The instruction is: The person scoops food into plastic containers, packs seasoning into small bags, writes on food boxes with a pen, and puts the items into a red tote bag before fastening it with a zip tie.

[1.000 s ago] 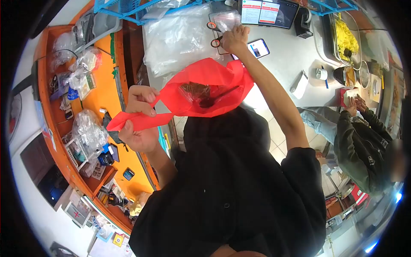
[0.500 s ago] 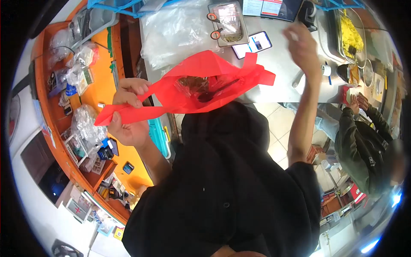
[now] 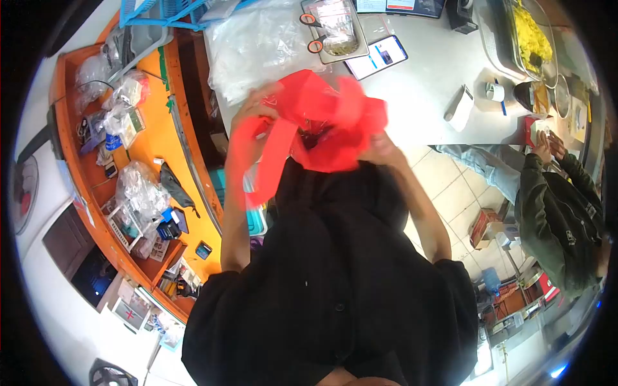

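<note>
A red carrier bag [image 3: 302, 96] with loose strap handles is held up in front of my body, over the near edge of the metal table. My left hand [image 3: 254, 110] grips its upper left side, fingers bent against the red material. At the bag's lower right, my right hand [image 3: 383, 151] is closed on the edge, slightly blurred and partly covered by the bag. One handle hangs down on the left. Something dark and shiny shows in the bag's mouth, too blurred to name.
Clear plastic bags [image 3: 257, 51] lie on the metal table [image 3: 425, 109], beside a steel tray [image 3: 360, 48] with orange-handled scissors [image 3: 315, 46] and a phone [image 3: 380, 58]. At right, a co-worker in a dark jacket [image 3: 553, 212] handles a small box. An orange counter [image 3: 193, 186] stands left.
My right hand has come down from above the table to the bag's right side. My left hand has moved up and right, and the bag is more bunched together.
</note>
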A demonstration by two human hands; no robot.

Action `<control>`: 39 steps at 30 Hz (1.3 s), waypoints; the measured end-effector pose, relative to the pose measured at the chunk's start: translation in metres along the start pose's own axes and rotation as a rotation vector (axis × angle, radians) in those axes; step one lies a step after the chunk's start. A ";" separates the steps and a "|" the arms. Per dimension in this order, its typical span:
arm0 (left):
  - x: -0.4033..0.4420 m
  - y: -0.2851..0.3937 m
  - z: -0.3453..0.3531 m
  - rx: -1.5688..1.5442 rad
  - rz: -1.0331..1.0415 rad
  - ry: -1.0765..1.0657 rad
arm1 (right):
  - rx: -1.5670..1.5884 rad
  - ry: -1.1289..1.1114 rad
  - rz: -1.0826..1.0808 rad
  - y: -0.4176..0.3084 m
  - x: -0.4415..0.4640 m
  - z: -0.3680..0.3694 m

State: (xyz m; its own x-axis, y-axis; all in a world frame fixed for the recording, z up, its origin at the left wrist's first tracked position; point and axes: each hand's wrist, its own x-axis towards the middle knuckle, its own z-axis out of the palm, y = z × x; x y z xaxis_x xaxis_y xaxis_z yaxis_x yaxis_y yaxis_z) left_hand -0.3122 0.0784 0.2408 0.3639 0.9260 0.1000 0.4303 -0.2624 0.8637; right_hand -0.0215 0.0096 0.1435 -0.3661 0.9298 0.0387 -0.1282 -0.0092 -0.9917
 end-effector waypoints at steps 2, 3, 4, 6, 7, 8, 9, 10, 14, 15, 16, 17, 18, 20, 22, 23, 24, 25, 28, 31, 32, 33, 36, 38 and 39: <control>0.003 -0.008 0.013 -0.265 -0.081 -0.034 | -0.034 0.119 -0.223 -0.066 0.053 0.045; 0.006 -0.003 0.019 -0.333 -0.121 0.029 | -0.013 0.147 -0.229 -0.070 0.061 0.057; 0.007 0.003 0.024 -0.401 -0.164 0.092 | 0.010 0.175 -0.232 -0.074 0.067 0.065; 0.015 0.017 0.033 -0.606 -0.281 0.183 | -0.028 0.198 -0.200 -0.089 0.081 0.072; 0.013 0.021 0.034 -0.621 -0.280 0.245 | -0.005 0.211 -0.164 -0.091 0.084 0.072; 0.010 0.026 0.033 -0.636 -0.278 0.308 | 0.019 0.224 -0.128 -0.092 0.087 0.073; 0.007 0.030 0.031 -0.649 -0.275 0.373 | 0.086 0.237 -0.071 -0.089 0.088 0.071; 0.003 0.032 0.023 -0.647 -0.254 0.323 | 0.153 0.248 -0.008 -0.088 0.087 0.069; -0.022 0.044 -0.019 -0.406 -0.231 0.075 | 0.225 0.374 -0.062 -0.099 0.089 0.053; -0.029 0.049 -0.023 -0.289 -0.242 -0.005 | 0.228 0.383 -0.064 -0.106 0.091 0.053; -0.030 0.053 -0.023 -0.139 -0.293 -0.089 | 0.229 0.389 -0.067 -0.115 0.093 0.053; -0.026 0.059 -0.020 -0.039 -0.242 -0.059 | 0.231 0.393 -0.070 -0.124 0.096 0.054; -0.015 0.066 -0.012 0.065 -0.190 -0.027 | 0.264 0.362 -0.075 -0.130 0.099 0.055; 0.002 0.069 -0.002 0.068 -0.246 0.012 | 0.300 0.293 -0.092 -0.130 0.096 0.057; 0.010 0.058 0.004 -0.050 -0.265 -0.009 | 0.502 0.280 -0.052 -0.146 0.094 0.064; 0.012 0.054 0.008 -0.112 -0.272 -0.023 | 0.585 0.247 -0.003 -0.146 0.090 0.062; 0.011 0.055 0.012 -0.104 -0.277 -0.061 | 0.667 0.215 0.045 -0.143 0.086 0.057; 0.010 0.057 0.017 -0.096 -0.280 -0.100 | 0.749 0.185 0.092 -0.142 0.084 0.053; 0.009 0.056 0.028 -0.113 -0.301 -0.099 | 0.486 0.328 0.071 -0.138 0.090 0.056; 0.012 0.060 0.022 -0.248 -0.201 0.125 | 0.294 0.482 0.094 -0.150 0.088 0.036; 0.013 0.060 0.016 -0.308 -0.147 0.229 | 0.447 0.529 0.148 -0.158 0.084 0.024; 0.010 0.057 0.012 -0.554 -0.193 0.374 | 0.601 0.571 0.202 -0.162 0.078 0.012; -0.016 0.015 0.000 -1.287 -0.176 0.454 | 0.596 0.542 0.361 -0.139 0.069 -0.020; -0.013 0.029 0.006 -1.212 -0.217 0.405 | 0.462 0.499 0.427 -0.122 0.072 -0.028; -0.012 0.036 0.011 -1.174 -0.238 0.381 | 0.438 0.493 0.423 -0.115 0.080 -0.025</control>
State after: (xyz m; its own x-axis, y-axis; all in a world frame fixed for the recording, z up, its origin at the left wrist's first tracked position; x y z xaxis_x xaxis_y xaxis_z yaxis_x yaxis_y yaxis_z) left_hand -0.2918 0.0549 0.2647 0.0333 0.9879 -0.1515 -0.6118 0.1400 0.7785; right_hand -0.0132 0.0940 0.2576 -0.0262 0.8699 -0.4926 -0.4587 -0.4483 -0.7672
